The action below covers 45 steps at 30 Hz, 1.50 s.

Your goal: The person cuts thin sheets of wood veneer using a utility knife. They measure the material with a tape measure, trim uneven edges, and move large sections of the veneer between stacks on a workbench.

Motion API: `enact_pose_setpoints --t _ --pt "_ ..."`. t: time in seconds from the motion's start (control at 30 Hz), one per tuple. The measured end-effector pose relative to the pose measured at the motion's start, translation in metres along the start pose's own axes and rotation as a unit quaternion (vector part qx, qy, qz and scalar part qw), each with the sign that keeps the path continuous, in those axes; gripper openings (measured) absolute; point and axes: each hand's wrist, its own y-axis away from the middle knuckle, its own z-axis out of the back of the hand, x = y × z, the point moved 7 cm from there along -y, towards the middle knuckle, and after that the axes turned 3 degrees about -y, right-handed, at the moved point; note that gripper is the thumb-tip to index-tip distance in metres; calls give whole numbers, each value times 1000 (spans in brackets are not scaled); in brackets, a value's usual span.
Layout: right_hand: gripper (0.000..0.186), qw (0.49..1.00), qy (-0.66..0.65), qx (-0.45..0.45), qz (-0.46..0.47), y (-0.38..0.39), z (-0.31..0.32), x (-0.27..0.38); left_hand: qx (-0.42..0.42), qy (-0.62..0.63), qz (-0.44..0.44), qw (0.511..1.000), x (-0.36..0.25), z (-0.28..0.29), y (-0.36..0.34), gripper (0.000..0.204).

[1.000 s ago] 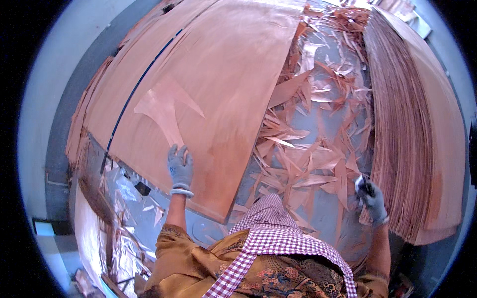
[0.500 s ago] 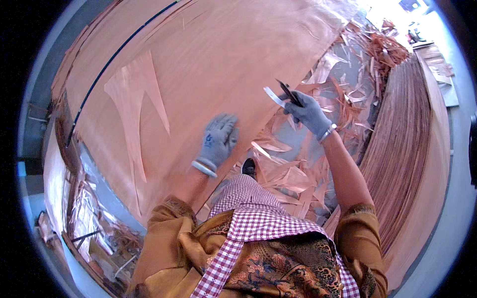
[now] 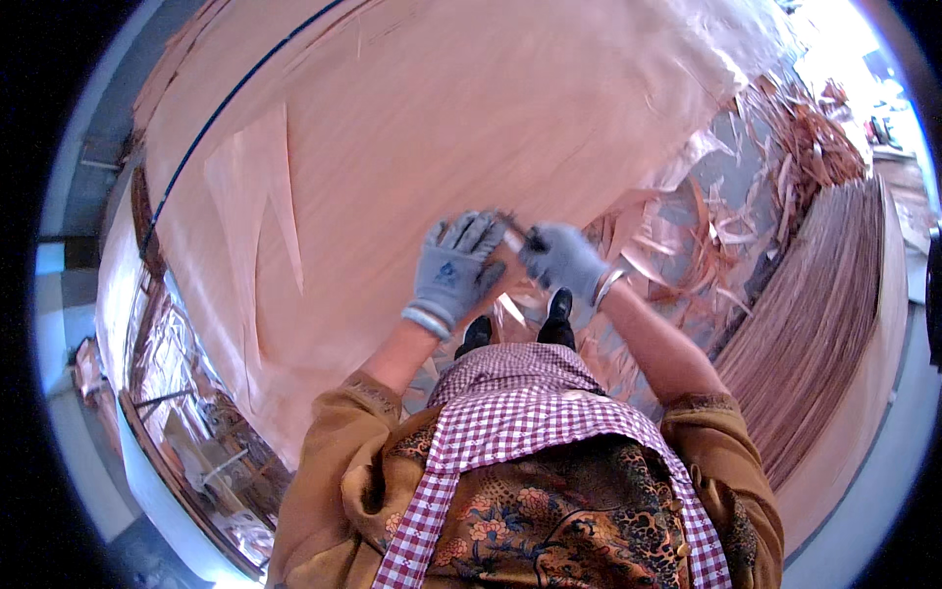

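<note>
Large thin sheets of pinkish-brown wood veneer (image 3: 412, 147) lie in front of me. My left hand (image 3: 453, 267), in a grey glove, is over the near edge of the sheet, its fingers stretched out and slightly apart. Close beside its fingertips is my right hand (image 3: 564, 260), gloved too, closed on a dark pointed tool (image 3: 507, 218) and a pale strip (image 3: 514, 239). Both are smeared by motion, so the tool's exact kind does not show. Whether its tip touches the left glove or the veneer, I cannot tell.
Torn veneer scraps (image 3: 677, 250) litter the floor around my shoes (image 3: 559, 306). On the right stands a tall stack of veneer sheets (image 3: 814, 314). A long dark rod (image 3: 235, 90) arches across the far left. More scraps and a frame (image 3: 162, 422) are at the lower left.
My right hand has swung left and inward, bringing the tool and pale strip to my left hand. The left hand has shifted slightly right, and the view has turned a little.
</note>
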Motion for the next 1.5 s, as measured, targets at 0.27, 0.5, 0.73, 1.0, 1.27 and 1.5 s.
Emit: enact_pose_setpoints --t 0.27,0.5,0.73,1.0,1.27,1.5 --pt "22 988 -75 80 107 -25 88 44 19 -81 42 996 -16 14 -13 51" --pt "35 987 130 -36 88 -102 160 -24 -130 -39 16 991 -62 -12 -124 50" --pt "31 962 209 -85 152 -39 197 -28 -26 -5 70 997 -71 -28 -145 55" --pt "50 987 -102 -98 75 -32 283 -112 -40 -85 12 996 -78 -10 -81 31" --pt "40 938 -237 -137 211 -29 300 26 37 61 225 972 25 63 -98 17" --pt "28 868 -421 -237 114 -96 321 -25 53 71 316 945 156 68 -137 23"
